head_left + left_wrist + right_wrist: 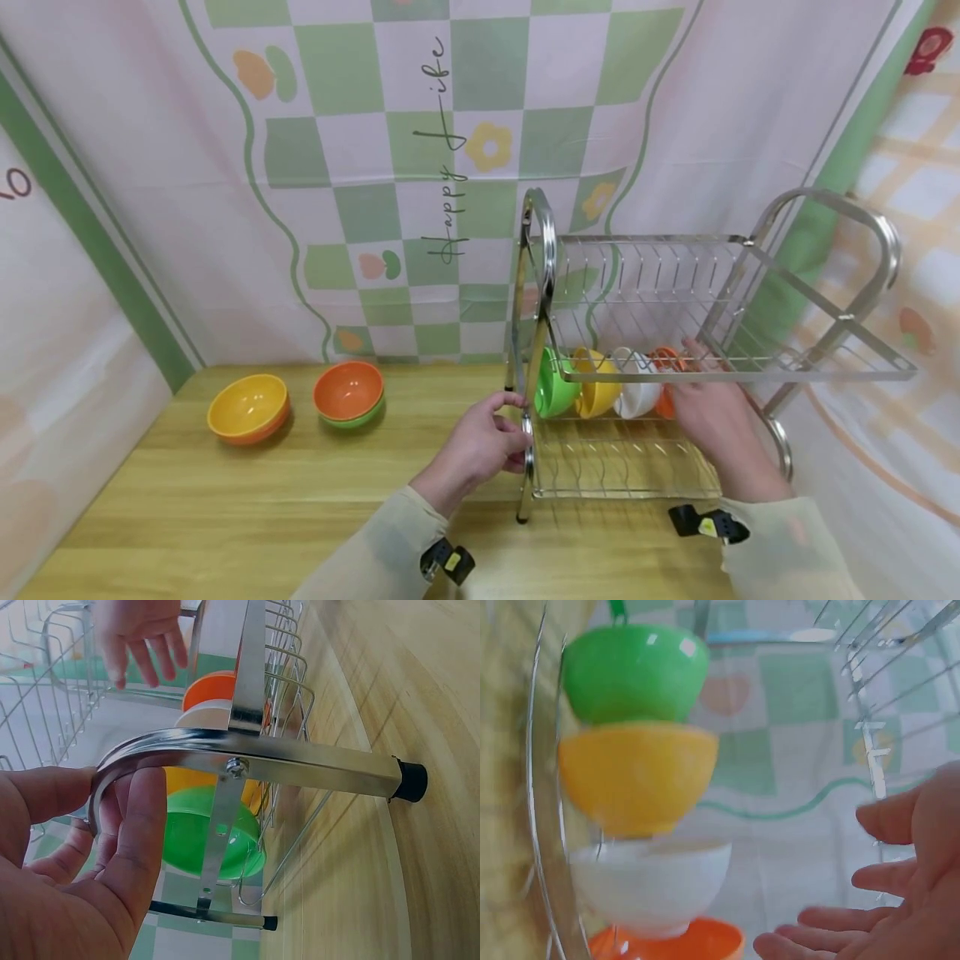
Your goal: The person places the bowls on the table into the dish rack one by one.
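Note:
A two-tier metal dish rack stands on the table's right side. On its lower tier, bowls stand on edge in a row: green, yellow, white and orange. My left hand pinches the curved tube of the rack's left end frame between thumb and fingers. Between the tiers at the right, my right hand is beside the orange bowl. In the right wrist view, its fingers are extended and hold nothing, apart from the bowls.
On the wooden table at the left sit two stacks: a yellow bowl in an orange one, and an orange bowl in a green one. A checked curtain hangs behind. The rack's upper tier overhangs the right hand.

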Demonstrator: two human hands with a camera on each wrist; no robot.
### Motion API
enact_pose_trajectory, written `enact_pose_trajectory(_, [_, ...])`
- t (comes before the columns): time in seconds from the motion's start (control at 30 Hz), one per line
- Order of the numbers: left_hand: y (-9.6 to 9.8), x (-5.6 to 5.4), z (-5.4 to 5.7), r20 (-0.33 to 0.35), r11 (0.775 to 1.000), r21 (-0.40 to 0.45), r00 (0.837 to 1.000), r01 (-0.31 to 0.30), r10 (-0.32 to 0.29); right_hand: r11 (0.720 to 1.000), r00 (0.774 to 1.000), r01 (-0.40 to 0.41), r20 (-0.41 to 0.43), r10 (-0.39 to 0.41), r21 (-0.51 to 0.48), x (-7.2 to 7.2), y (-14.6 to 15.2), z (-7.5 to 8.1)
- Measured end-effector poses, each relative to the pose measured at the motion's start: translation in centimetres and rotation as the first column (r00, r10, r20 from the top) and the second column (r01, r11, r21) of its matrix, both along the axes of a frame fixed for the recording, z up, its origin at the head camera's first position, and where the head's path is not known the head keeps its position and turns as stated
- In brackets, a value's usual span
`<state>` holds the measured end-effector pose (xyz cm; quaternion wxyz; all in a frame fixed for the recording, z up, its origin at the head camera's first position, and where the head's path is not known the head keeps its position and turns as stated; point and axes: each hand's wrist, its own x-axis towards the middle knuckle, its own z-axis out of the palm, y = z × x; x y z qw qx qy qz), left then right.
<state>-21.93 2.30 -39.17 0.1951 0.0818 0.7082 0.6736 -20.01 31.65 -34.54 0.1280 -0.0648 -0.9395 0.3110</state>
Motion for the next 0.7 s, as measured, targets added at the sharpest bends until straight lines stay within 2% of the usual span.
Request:
enact_pose_trajectory(0.13, [0.0,0.0,0.0,0.001,1.000,-0.008,1.000,-0.002,0.002,0.999,0.997,-0.040,-0.062,0.038,-0.034,1.0,-1.7,0.4])
enact_pose_trajectory(0.23, [0.1,0.0,0.0,0.002,1.000,-0.009,1.000,-0.003,0.003,0.994,0.997,-0.070,-0.040,0.066,-0.085,1.8,-3.2,0.6])
enact_pose_trajectory(0.33, [0.0,0.1,0.0,-0.006,1.000,-0.011,1.000,-0.004,0.004,0.978,0.994,-0.103,0.014,0.107,-0.180,2.3,-4.8,0.5])
enact_pose_trajectory(0.37, [0.0,0.1,0.0,-0.009,1.000,-0.012,1.000,-0.003,0.003,0.961,0.992,-0.109,0.034,0.121,-0.256,2.5,-5.3,0.4])
enact_pose_trajectory(0.43, [-0.1,0.1,-0.1,-0.018,1.000,-0.016,1.000,-0.003,0.002,0.895,0.984,-0.147,0.034,0.177,-0.420,2.6,-6.2,0.0])
enact_pose_trajectory(0.5, [-0.2,0.1,-0.1,-0.029,1.000,-0.025,1.000,-0.001,0.000,0.811,0.975,-0.177,0.015,0.222,-0.557,2.7,-7.1,-0.4])
enact_pose_trajectory(0.57, [-0.3,0.1,-0.1,-0.044,0.999,-0.042,0.999,0.002,-0.003,0.713,0.966,-0.196,-0.005,0.260,-0.673,2.7,-7.9,-0.9])
enact_pose_trajectory(0.6, [-0.4,0.1,-0.1,-0.058,0.998,-0.059,0.998,0.001,-0.004,0.678,0.961,-0.203,-0.011,0.277,-0.706,2.7,-8.3,-1.1])
enact_pose_trajectory(0.63, [-0.5,0.1,-0.1,-0.074,0.997,-0.081,0.997,0.000,-0.006,0.657,0.957,-0.204,-0.007,0.289,-0.725,2.7,-8.7,-1.3])
enact_pose_trajectory(0.7, [-0.6,0.2,-0.1,-0.116,0.991,-0.132,0.993,-0.004,-0.011,0.642,0.951,-0.202,0.008,0.308,-0.739,2.7,-9.4,-1.7])
